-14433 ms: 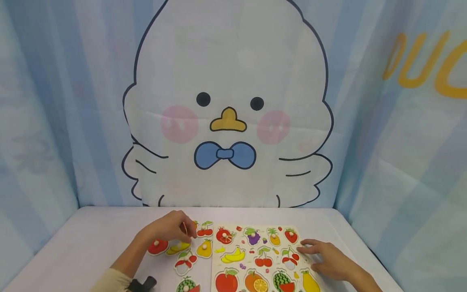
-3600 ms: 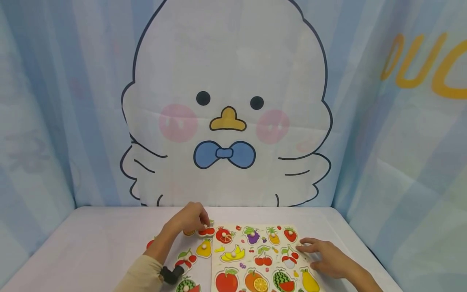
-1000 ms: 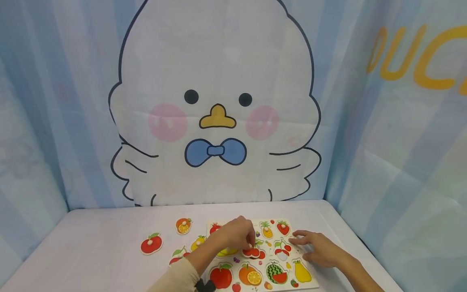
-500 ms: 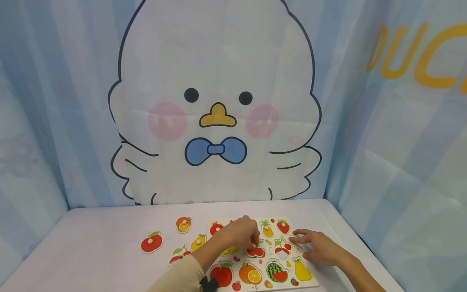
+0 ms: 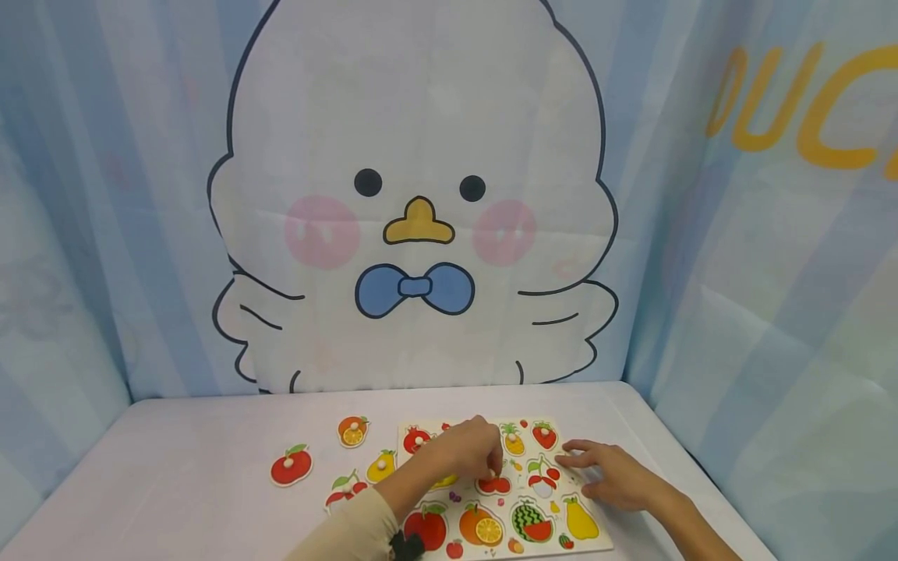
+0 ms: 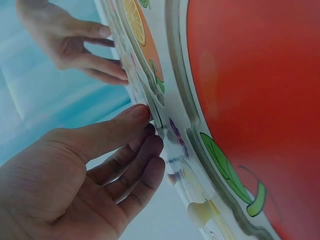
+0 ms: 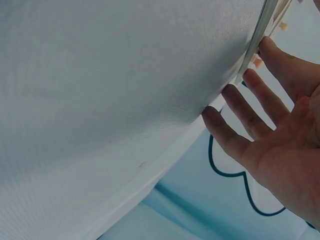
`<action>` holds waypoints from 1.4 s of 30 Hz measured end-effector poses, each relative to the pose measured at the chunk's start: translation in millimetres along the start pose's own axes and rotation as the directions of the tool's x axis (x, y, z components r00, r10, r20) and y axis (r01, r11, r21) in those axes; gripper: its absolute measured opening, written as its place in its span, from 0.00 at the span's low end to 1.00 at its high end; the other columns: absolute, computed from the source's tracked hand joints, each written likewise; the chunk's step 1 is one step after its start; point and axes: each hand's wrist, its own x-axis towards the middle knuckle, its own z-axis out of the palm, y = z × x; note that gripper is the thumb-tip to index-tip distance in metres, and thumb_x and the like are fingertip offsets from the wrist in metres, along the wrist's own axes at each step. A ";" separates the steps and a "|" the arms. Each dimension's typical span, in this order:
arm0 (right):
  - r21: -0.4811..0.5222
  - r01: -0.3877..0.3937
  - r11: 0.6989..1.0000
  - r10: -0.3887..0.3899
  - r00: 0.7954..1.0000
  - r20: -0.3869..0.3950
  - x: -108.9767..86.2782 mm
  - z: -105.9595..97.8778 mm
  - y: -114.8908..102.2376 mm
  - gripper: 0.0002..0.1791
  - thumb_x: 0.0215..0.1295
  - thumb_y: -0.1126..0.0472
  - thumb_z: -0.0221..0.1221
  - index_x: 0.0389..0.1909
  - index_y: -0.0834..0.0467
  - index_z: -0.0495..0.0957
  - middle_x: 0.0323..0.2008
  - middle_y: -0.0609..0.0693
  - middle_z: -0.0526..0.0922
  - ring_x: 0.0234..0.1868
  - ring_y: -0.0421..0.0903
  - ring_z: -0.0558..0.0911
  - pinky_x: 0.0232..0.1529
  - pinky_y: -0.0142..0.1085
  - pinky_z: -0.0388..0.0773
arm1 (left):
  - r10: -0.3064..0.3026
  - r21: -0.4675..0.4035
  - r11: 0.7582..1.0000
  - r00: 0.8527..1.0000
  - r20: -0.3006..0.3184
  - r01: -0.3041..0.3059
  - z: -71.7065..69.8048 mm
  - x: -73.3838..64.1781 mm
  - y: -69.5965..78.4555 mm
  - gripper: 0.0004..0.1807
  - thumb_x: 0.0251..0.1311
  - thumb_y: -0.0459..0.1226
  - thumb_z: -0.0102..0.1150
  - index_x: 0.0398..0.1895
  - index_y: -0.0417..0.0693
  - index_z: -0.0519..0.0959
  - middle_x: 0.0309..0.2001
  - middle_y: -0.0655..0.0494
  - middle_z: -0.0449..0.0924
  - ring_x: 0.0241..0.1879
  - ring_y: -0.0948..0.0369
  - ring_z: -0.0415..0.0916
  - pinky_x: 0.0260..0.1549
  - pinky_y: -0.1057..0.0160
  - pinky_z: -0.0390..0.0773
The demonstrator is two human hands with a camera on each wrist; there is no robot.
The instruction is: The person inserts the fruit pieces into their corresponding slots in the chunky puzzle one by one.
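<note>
One bright red cherry puzzle piece (image 5: 495, 487), a pair of round fruits, sits at lower centre, pinched from above by the left hand (image 5: 468, 449). At lower right, the right hand (image 5: 619, 477), fingers parted, touches the fruit puzzle board (image 5: 588, 546).

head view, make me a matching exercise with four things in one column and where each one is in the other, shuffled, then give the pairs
Column one
1. left hand
2. right hand
3. loose orange piece
4. loose apple piece

Column two
A. at the right edge of the board
B. on the table, the loose piece farthest from the board
C. over the board, at the cherry piece
D. on the table, the loose piece closest to the backdrop

Pairs: 1-C, 2-A, 3-D, 4-B
</note>
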 end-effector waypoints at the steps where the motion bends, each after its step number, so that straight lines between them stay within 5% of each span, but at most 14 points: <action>1: -0.002 -0.003 1.000 0.003 1.000 -0.001 0.2 0.2 0.1 0.28 0.57 0.69 0.72 0.60 0.50 0.85 0.69 0.53 0.77 0.70 0.64 0.73 0.68 0.68 0.67 | 0.001 0.004 1.000 1.000 0.001 -0.001 -0.1 0.1 0.2 0.02 0.62 0.37 0.74 0.32 0.56 0.90 0.32 0.66 0.83 0.32 0.69 0.75 0.38 0.71 0.80; 27: -0.003 -0.014 1.000 0.014 1.000 0.002 0.3 1.0 -0.2 0.28 0.58 0.69 0.72 0.60 0.48 0.85 0.69 0.53 0.77 0.70 0.64 0.73 0.68 0.69 0.66 | 0.042 0.003 0.999 0.998 0.049 -0.042 -2.4 -3.5 -3.4 0.05 0.65 0.34 0.70 0.37 0.55 0.91 0.35 0.66 0.86 0.34 0.70 0.74 0.44 0.69 0.79; 42: 0.000 0.001 1.000 -0.001 1.000 0.005 0.1 0.3 0.1 0.28 0.58 0.69 0.72 0.61 0.49 0.85 0.69 0.54 0.77 0.69 0.65 0.73 0.68 0.68 0.67 | 0.078 -0.028 0.997 0.997 0.011 -0.078 -12.3 -19.8 -22.7 0.10 0.62 0.33 0.72 0.41 0.59 0.91 0.40 0.69 0.86 0.35 0.71 0.74 0.41 0.73 0.77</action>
